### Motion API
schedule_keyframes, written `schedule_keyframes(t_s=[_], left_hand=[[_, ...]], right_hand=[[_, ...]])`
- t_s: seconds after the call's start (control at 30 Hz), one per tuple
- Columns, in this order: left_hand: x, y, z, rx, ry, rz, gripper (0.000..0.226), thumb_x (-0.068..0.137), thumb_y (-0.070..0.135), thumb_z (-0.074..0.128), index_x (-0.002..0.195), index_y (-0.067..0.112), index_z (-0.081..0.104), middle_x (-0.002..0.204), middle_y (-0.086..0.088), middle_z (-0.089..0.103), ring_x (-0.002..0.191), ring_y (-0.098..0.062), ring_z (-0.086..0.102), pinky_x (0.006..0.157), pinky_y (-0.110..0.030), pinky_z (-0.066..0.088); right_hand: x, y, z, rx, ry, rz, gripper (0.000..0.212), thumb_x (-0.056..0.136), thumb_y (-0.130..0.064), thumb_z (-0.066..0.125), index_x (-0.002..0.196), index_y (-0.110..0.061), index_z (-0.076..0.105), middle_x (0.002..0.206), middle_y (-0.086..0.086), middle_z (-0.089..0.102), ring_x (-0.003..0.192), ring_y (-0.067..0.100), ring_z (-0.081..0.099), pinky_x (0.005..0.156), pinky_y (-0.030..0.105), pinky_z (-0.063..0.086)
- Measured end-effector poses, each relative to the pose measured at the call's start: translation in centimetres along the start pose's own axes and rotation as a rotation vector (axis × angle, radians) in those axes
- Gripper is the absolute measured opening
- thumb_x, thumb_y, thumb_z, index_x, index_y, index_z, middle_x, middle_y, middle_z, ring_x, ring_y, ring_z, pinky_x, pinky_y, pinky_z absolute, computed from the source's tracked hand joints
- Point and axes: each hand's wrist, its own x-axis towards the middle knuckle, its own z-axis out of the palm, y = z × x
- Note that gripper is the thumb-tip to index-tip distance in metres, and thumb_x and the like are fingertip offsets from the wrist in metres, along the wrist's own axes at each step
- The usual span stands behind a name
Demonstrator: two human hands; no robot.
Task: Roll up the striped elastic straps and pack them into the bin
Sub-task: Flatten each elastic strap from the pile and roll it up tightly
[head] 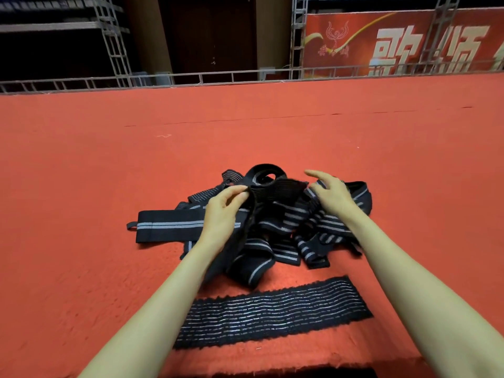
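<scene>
So the straps are all sitting in a messy pile (272, 241) in the middle of the red felt bench (109, 173), black elastic with grey stripes, tangled over each other. The left hand (223, 211) is pinching the end of one dark strap (283, 188) between thumb and fingertips, lifted a bit above the heap, and the rest of it trails down next to the left wrist. The right hand (334, 196) is over the right side of the pile with its fingers loosely spread, not gripping anything as far as I can see (could be brushing the top straps, hard to say). One flat strap (169, 227) pokes out to the left with a little loop on its end. At the back of the pile there's a loose coil (266, 170). A wide band (272, 315) with lots of thin stripes lies flat by itself, just in front of the pile near the bench's front edge. Behind the bench you've got metal truss (114, 42) and a red banner (395, 42) with big pale characters.
</scene>
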Motion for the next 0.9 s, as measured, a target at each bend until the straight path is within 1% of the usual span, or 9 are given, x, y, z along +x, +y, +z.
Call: schedule_keyframes(t_s=[0.07,0.13,0.17,0.23,0.33,0.43,0.53,0.7,0.9], left_hand=[[0.3,0.2,0.4,0.033,-0.041,0.021,0.015,0.092,0.017,0.058,0.096,0.025,0.069,0.099,0.01,0.07,0.098,-0.005,0.063,0.09,-0.022,0.046],[0.5,0.5,0.6,0.015,-0.024,0.022,0.015,0.093,0.017,0.055,0.099,0.021,0.068,0.099,0.007,0.07,0.097,-0.006,0.063,0.087,-0.019,0.047],[0.6,0.7,0.6,-0.02,0.003,0.004,0.015,0.094,0.015,0.054,0.099,0.02,0.068,0.098,0.007,0.07,0.094,-0.004,0.063,0.083,-0.017,0.047],[0.7,0.7,0.4,-0.113,0.081,-0.054,0.016,0.095,0.014,0.052,0.095,0.021,0.066,0.096,0.006,0.069,0.09,-0.003,0.062,0.081,-0.016,0.047],[0.9,0.1,-0.1,-0.172,0.133,-0.126,0.014,0.095,0.016,0.052,0.098,0.02,0.065,0.102,-0.002,0.069,0.099,-0.015,0.064,0.094,-0.032,0.049],[0.7,0.0,-0.4,-0.156,0.166,-0.163,0.014,0.096,0.017,0.052,0.095,0.021,0.065,0.101,-0.003,0.069,0.101,-0.018,0.064,0.095,-0.038,0.05],[0.7,-0.2,-1.0,-0.14,0.299,-0.2,0.012,0.095,0.018,0.052,0.096,0.019,0.064,0.101,-0.004,0.069,0.099,-0.02,0.063,0.095,-0.043,0.049],[1.2,-0.7,-2.9,-0.17,0.374,-0.238,0.014,0.095,0.021,0.053,0.098,0.018,0.066,0.102,-0.004,0.07,0.1,-0.025,0.065,0.091,-0.049,0.051],[1.7,0.4,-3.7,-0.24,0.531,-0.148,0.014,0.094,0.016,0.054,0.1,0.012,0.066,0.091,0.003,0.067,0.09,-0.015,0.06,0.087,-0.033,0.049]], right_hand=[[-0.5,-2.6,-0.2,0.05,-0.228,-0.173,0.054,0.09,-0.006,0.053,0.139,-0.027,0.048,0.135,-0.012,0.051,0.091,-0.02,0.05,0.081,0.003,0.036],[-0.4,-3.8,0.3,0.029,-0.372,-0.208,0.064,0.09,-0.012,0.059,0.146,-0.028,0.035,0.144,-0.01,0.042,0.113,-0.014,0.045,0.097,0.015,0.037],[-0.2,-3.9,0.6,0.038,-0.362,-0.156,0.067,0.091,-0.018,0.061,0.148,-0.027,0.028,0.147,-0.007,0.039,0.126,-0.001,0.041,0.105,0.025,0.037],[0.1,-3.3,1.6,0.082,-0.274,0.006,0.069,0.091,-0.022,0.062,0.149,-0.022,0.025,0.144,0.001,0.043,0.128,0.016,0.044,0.104,0.036,0.041],[-0.5,-1.3,3.4,-0.052,-0.263,0.104,0.059,0.09,-0.019,0.064,0.142,-0.015,0.038,0.133,0.007,0.053,0.118,0.02,0.052,0.093,0.029,0.043],[-1.0,0.3,4.9,-0.192,-0.191,0.013,0.025,0.089,-0.02,0.064,0.113,-0.013,0.063,0.113,0.005,0.065,0.109,0.022,0.058,0.083,0.027,0.041],[-0.8,0.9,5.2,-0.212,-0.086,0.049,0.008,0.089,-0.026,0.065,0.087,-0.018,0.063,0.093,-0.001,0.065,0.095,0.022,0.061,0.079,0.035,0.046],[-0.6,1.9,5.1,-0.245,-0.011,0.122,0.015,0.087,-0.029,0.067,0.096,-0.017,0.069,0.103,0.004,0.07,0.101,0.025,0.062,0.086,0.039,0.049],[-0.8,2.0,4.8,-0.378,-0.012,0.154,0.019,0.089,-0.028,0.065,0.103,-0.016,0.07,0.104,0.006,0.071,0.102,0.027,0.062,0.086,0.037,0.048]])
